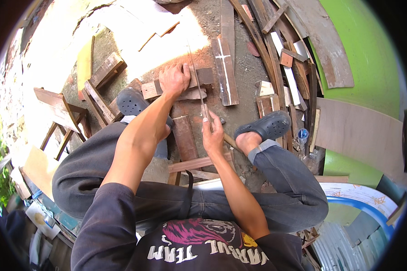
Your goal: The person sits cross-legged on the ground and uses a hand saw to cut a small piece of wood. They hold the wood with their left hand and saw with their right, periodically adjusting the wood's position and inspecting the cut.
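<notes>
A handsaw [196, 77] is in my right hand [213, 133], its fingers closed round the handle. The thin blade points away from me and crosses a short wooden board [206, 76]. My left hand [174, 80] presses down on that board, left of the blade, with its fingers bent over the top. How deep the blade sits in the wood, I cannot tell. Under the board lies a rough wooden block [193, 94]. A brown plank with a white cross-shaped mark [226, 72] lies to the right of the blade.
My feet in dark clogs [271, 125] flank the work. Scrap wood [298, 67] is piled at the right beside a green panel [362, 58]. A small wooden stool-like frame [59, 110] stands at the left. Another brown plank [185, 137] lies between my legs.
</notes>
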A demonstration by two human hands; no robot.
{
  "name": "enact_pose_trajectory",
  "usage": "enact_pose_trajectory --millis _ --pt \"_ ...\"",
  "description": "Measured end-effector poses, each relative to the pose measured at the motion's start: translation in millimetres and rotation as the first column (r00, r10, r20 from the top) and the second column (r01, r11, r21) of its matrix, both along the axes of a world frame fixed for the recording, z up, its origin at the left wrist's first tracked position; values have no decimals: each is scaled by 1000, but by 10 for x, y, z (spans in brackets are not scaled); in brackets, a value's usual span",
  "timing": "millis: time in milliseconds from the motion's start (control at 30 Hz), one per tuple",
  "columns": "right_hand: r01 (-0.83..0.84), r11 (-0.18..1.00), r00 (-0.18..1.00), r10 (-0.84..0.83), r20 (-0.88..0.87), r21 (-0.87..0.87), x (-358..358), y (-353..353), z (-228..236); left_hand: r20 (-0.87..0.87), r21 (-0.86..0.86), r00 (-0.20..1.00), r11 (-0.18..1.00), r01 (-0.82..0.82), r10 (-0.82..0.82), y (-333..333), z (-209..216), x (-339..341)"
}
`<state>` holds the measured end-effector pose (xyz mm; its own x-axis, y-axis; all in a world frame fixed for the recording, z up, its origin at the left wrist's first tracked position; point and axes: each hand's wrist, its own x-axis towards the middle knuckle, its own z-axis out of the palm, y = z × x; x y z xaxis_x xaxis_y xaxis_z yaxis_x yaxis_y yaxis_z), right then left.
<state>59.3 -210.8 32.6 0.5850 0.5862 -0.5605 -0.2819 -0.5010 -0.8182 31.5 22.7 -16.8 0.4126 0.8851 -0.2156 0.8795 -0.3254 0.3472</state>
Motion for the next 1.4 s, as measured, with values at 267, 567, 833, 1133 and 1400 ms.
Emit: enact_pose_trajectory --millis 267,567,833,1133,1400 --pt "-209 935 933 278 229 -285 140 292 437 38 61 999 998 -26 24 -61 -103 -46" --pt "-224 931 924 297 242 -289 177 275 184 122 139 992 989 -40 23 -42 -86 2" --pt "-211 947 914 279 295 -241 110 245 118 109 36 992 997 -68 64 -32 9 -22" --pt "-184 938 895 283 345 -293 12 310 228 123 14 991 998 -59 57 -5 -47 -43" --pt "-156 935 883 276 380 -318 -210 -220 204 173 2 982 997 -77 75 -78 -49 -135"
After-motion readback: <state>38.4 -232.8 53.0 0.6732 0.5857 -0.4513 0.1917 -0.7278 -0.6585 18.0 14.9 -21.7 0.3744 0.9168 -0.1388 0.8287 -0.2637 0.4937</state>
